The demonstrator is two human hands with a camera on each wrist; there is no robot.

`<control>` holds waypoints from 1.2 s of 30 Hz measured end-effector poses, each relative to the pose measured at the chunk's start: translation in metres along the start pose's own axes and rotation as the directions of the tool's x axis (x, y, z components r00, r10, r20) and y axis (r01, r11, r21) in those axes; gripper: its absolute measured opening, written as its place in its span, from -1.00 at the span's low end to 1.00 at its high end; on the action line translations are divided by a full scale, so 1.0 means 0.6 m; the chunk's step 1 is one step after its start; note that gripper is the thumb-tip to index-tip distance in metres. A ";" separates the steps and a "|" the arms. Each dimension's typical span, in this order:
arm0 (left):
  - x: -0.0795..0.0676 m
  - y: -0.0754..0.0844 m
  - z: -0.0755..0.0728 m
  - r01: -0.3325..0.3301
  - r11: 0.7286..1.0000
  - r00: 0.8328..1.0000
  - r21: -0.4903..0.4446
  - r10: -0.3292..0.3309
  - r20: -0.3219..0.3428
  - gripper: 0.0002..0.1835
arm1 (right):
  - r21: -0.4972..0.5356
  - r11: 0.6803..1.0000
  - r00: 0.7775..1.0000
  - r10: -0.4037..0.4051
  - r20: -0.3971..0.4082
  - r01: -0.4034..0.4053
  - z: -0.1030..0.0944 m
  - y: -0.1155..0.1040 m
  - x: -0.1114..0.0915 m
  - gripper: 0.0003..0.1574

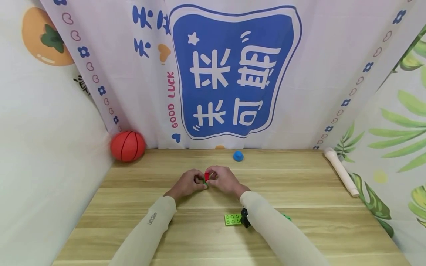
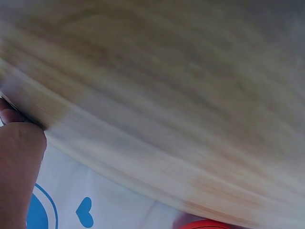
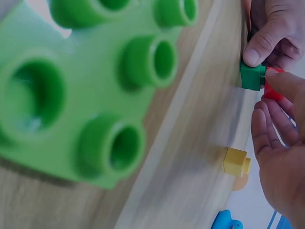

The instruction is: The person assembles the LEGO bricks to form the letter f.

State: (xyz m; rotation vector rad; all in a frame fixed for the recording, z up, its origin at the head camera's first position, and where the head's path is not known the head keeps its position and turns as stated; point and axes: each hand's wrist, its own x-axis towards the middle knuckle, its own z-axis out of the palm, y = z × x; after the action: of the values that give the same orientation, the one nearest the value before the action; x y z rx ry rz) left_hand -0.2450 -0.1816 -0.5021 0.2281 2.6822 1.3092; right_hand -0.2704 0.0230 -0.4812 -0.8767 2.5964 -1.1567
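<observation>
Near the middle of the table, my two hands meet over small toy bricks. My left hand (image 1: 189,182) holds a dark green brick (image 3: 250,76), its thumb pressing on it. Between the thumb and fingers of my right hand (image 1: 226,180) is a red brick (image 1: 207,176). The red brick sits right against the green brick's stud side; whether the two are locked together I cannot tell. In the left wrist view only part of the left hand (image 2: 21,162) shows at the left edge, and no brick is visible there.
A light green studded brick (image 1: 232,220) lies by the right forearm, with another green piece (image 1: 287,217) partly under the sleeve. A yellow brick (image 3: 235,161) and a blue toy (image 1: 238,156) stand farther back. A red ball (image 1: 128,146) and white cylinder (image 1: 341,171) flank the table.
</observation>
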 end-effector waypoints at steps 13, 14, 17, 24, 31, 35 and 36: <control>0.001 -0.001 0.003 0.018 1.000 1.000 0.007 -0.018 -0.008 -0.70 | 0.051 0.998 0.999 0.025 0.025 -0.026 0.002 -0.001 0.003 -0.67; 0.001 0.000 0.003 0.020 1.000 1.000 0.008 -0.020 -0.009 -0.70 | 0.061 0.998 0.999 0.027 0.031 -0.029 0.002 -0.001 0.003 -0.66; 0.001 -0.001 0.004 0.020 1.000 1.000 0.009 -0.020 -0.011 -0.70 | 0.061 0.998 0.999 0.016 0.043 -0.019 0.001 -0.001 0.005 -0.65; 0.000 0.000 0.002 -0.008 1.000 1.000 0.006 0.008 -0.019 -0.72 | 0.009 1.000 0.998 0.001 0.069 -0.002 0.001 -0.007 0.006 -0.61; 0.000 -0.001 0.002 -0.029 0.999 0.999 0.018 0.030 -0.014 -0.72 | 0.015 1.000 0.998 0.018 0.064 -0.019 0.001 -0.007 0.004 -0.61; 0.001 0.000 0.002 -0.025 1.000 1.000 0.017 0.025 -0.014 -0.73 | 0.021 1.000 0.998 0.009 0.064 -0.011 -0.001 -0.010 0.003 -0.61; 0.001 -0.001 0.002 -0.024 1.000 1.000 0.016 0.024 -0.014 -0.73 | 0.019 1.000 0.998 0.004 0.063 -0.005 -0.001 -0.010 0.003 -0.62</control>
State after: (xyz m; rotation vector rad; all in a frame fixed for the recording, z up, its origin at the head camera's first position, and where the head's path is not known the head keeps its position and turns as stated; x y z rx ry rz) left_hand -0.2454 -0.1807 -0.5033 0.2544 2.7108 1.3007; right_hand -0.2694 0.0190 -0.4762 -0.8878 2.5317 -1.1325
